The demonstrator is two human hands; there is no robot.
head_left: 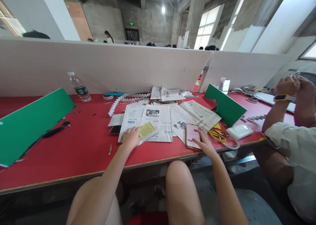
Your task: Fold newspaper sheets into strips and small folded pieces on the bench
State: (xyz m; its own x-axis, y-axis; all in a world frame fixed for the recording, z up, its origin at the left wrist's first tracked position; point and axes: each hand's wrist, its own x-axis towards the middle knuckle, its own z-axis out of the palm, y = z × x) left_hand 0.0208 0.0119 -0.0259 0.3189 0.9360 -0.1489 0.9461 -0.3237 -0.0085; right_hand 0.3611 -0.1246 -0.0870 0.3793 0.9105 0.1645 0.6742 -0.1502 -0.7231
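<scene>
Now the left hand (131, 137) is resting on a folded yellow-panelled paper (147, 130) atop printed white newspapers (164, 124), grip unclear; the right hand (205, 142), fingers spread, is touching a rectangular pink-screened phone (191, 134) at the newspapers' near edge

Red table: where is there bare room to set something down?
Most room: on the red table between the black object and the newspapers, avoiding the small metal piece. A narrow strip lies bare between the newspapers and front edge. Crowded: right of the pink-screened phone, where yellow loops, a white box and a green board bunch.
</scene>
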